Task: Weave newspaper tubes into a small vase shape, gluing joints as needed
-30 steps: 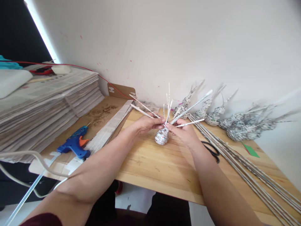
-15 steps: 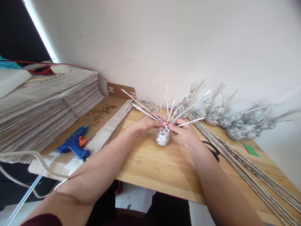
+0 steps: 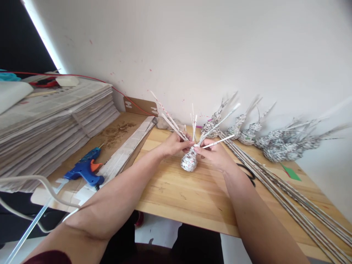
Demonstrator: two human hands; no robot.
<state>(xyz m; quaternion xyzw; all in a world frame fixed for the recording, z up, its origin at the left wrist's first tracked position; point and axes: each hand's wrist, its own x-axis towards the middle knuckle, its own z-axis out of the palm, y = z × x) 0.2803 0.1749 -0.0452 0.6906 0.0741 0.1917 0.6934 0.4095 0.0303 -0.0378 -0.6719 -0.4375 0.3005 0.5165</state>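
A small rounded piece woven from rolled newspaper (image 3: pixel 189 162) is held low over the wooden table, its bulb toward me. Several paper sticks (image 3: pixel 219 124) fan out from its narrow neck, away from me. My left hand (image 3: pixel 177 143) pinches the neck and the bases of the left-hand sticks between thumb and fingers. Opposite it, my right hand (image 3: pixel 213 151) grips the neck's right side, thumb near the other thumb. Some fingertips of both hands are hidden behind the woven piece.
Finished-looking woven paper pieces (image 3: pixel 283 146) line the wall at right. Long paper rods (image 3: pixel 277 190) and black-handled scissors (image 3: pixel 247 172) lie right of my hands. At left are a blue glue gun (image 3: pixel 85 170), newspaper strips (image 3: pixel 129 143) and a tall newspaper stack (image 3: pixel 90 110).
The left-hand sticks have swung to a steeper angle, and the middle sticks have shifted closer together. Both hands keep their hold on the neck. The whole view has moved slightly.
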